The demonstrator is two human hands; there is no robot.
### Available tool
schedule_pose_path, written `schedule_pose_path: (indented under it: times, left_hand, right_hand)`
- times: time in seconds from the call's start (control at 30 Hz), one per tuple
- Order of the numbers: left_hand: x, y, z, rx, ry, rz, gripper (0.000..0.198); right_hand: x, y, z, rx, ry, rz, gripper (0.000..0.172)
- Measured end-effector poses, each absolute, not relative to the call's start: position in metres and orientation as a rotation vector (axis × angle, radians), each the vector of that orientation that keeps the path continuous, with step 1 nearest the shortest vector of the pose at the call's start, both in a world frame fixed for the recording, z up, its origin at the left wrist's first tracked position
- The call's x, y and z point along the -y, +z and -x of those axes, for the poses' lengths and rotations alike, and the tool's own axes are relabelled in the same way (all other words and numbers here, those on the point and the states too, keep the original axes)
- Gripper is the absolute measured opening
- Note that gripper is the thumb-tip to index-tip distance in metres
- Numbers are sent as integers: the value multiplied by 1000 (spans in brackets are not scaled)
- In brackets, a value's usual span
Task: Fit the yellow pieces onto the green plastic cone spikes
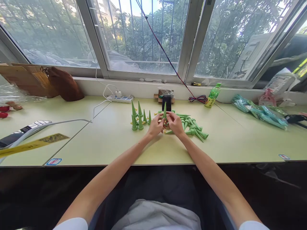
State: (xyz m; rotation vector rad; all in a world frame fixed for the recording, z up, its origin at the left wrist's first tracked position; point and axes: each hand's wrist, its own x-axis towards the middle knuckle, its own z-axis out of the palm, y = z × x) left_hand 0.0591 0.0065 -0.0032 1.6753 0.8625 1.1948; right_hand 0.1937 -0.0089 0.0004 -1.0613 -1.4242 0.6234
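Between the fingers of both hands a green cone-shaped spike (164,110) stands point up, its lower part mostly covered. My left hand (156,125) closes on it from the left, and my right hand (175,123) from the right. Just left of my hands, several matching green spikes (134,123) stand upright on the table, with small yellowish parts among them. On the other side lies a loose heap of green spikes (193,126), pointing various ways and partly hidden behind my right hand.
Behind my hands a black phone-like object (166,103) leans by a small box (166,93). A power strip (121,98), a green bottle (213,95) and plastic-wrapped packs (261,111) lie along the table (100,143). A white cable (69,120) crosses the left side.
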Motion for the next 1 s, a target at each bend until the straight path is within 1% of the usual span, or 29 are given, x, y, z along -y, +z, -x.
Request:
schedule_pose_path:
  times: [0.13, 0.33, 0.47, 0.63, 0.83, 1.0]
  left_hand:
    - [-9, -6, -60, -861, 1189, -1643, 34]
    - [-9, -6, -60, -929, 1261, -1702, 31]
    - [-6, -2, -59, -950, 1235, -1695, 35]
    - [-4, 1, -59, -921, 1220, -1664, 34]
    - [-4, 5, -58, -855, 1170, -1659, 32]
    - [-3, 6, -57, -794, 1150, -1664, 36]
  right_hand:
    - [8, -2, -194, 1435, 648, 1027, 34]
    - [8, -2, -193, 1428, 654, 1031, 35]
    - [7, -2, -193, 1438, 636, 1033, 38]
    - [8, -1, -193, 1445, 647, 1034, 41]
    - [7, 0, -192, 1413, 666, 1005, 36]
    - [7, 0, -193, 1380, 684, 980, 35]
